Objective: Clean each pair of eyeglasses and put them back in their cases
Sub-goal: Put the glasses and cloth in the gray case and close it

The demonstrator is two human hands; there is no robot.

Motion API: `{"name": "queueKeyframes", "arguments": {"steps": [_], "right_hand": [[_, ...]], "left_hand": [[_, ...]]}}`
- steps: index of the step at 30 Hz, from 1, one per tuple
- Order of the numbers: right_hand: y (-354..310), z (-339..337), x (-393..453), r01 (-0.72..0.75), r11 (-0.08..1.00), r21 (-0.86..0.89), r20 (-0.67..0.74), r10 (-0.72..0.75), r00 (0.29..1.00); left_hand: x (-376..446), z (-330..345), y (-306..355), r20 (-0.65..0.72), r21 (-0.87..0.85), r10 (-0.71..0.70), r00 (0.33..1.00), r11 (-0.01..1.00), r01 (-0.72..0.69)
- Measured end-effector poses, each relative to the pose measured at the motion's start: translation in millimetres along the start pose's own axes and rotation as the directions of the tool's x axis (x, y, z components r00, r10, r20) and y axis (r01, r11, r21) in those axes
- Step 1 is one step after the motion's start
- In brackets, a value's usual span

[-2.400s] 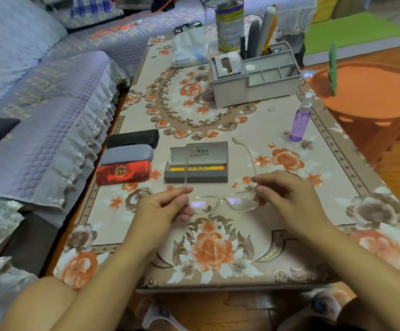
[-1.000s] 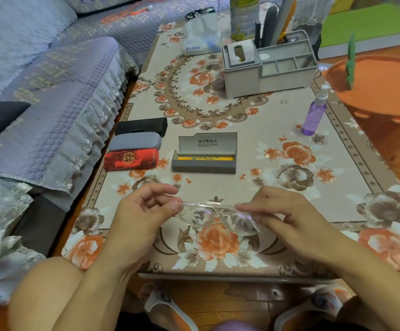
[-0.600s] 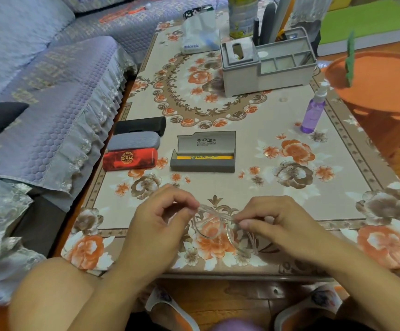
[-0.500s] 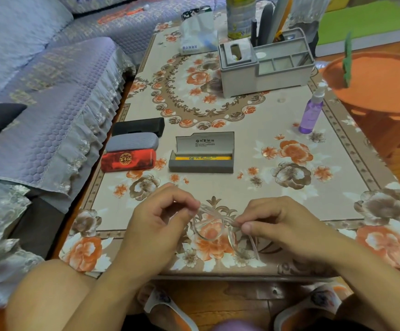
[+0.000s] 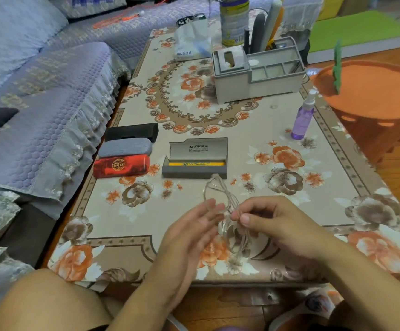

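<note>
Glasses (image 5: 220,199), clear-framed, are held above the near part of the table (image 5: 242,130), turned so one lens points away toward the open case (image 5: 195,161) and the temples appear folded in, trailing down toward the table edge. Right hand (image 5: 275,223) pinches the frame near its middle, thumb and fingers curled around it. Left hand (image 5: 194,225) has its fingers straight and relaxed, fingertips just beside the near lens; whether they actually touch it cannot be told from this view. Open case lies just beyond the glasses, lid up, with a yellow strip (image 5: 196,163) inside that may be a cloth; no glasses are in it. Three more cases lie closed in a row at the left edge of the table: black case (image 5: 132,132), grey case (image 5: 124,147), red case (image 5: 121,166). Their contents are hidden, so it cannot be said which pairs, if any, are already cleaned. Purple spray bottle (image 5: 303,118) stands well apart to the right, untouched; no cloth is in either hand. Judgement: this pair looks folded and ready to go into the open case, so the step in hand is likely stowing. Left to do as far as visible: place the pair, close the lid, then deal with any of the closed cases not yet handled.
</note>
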State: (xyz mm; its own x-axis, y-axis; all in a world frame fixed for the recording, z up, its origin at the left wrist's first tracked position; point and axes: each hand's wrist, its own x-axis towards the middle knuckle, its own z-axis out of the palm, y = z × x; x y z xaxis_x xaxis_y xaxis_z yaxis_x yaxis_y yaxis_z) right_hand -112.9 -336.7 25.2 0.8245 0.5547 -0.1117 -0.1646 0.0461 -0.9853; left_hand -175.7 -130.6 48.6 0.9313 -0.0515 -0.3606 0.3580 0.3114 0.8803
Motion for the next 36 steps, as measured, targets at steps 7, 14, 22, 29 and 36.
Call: {"name": "queueKeyframes", "arguments": {"steps": [7,14,22,29,36], "right_hand": [[6.2,8.8,-0.7,-0.009,0.983,0.181,-0.02,0.013,1.0],[3.4,18.0,-0.6,0.045,0.992,-0.119,-0.232,-0.072,0.97],[6.3,34.8,-5.8,0.11,0.913,-0.392,-0.307,-0.242,0.921],[6.5,27.7,-5.1,0.068,0.957,-0.281,-0.3,-0.155,0.941],[8.6,17.1,-0.9,-0.008,1.0,0.03,-0.132,0.012,0.991]], "left_hand": [[3.9,1.4,1.9,0.045,0.035,-0.015,0.999,0.999,0.013],[1.0,2.9,3.8,0.002,0.135,-0.01,1.0,0.991,0.009],[-0.2,11.4,3.2,-0.04,0.191,-0.003,0.999,0.982,0.01],[2.3,16.0,0.9,-0.008,0.189,-0.038,0.999,0.981,0.038],[7.7,2.1,15.2,0.03,0.272,-0.045,0.999,0.962,0.035]]}}
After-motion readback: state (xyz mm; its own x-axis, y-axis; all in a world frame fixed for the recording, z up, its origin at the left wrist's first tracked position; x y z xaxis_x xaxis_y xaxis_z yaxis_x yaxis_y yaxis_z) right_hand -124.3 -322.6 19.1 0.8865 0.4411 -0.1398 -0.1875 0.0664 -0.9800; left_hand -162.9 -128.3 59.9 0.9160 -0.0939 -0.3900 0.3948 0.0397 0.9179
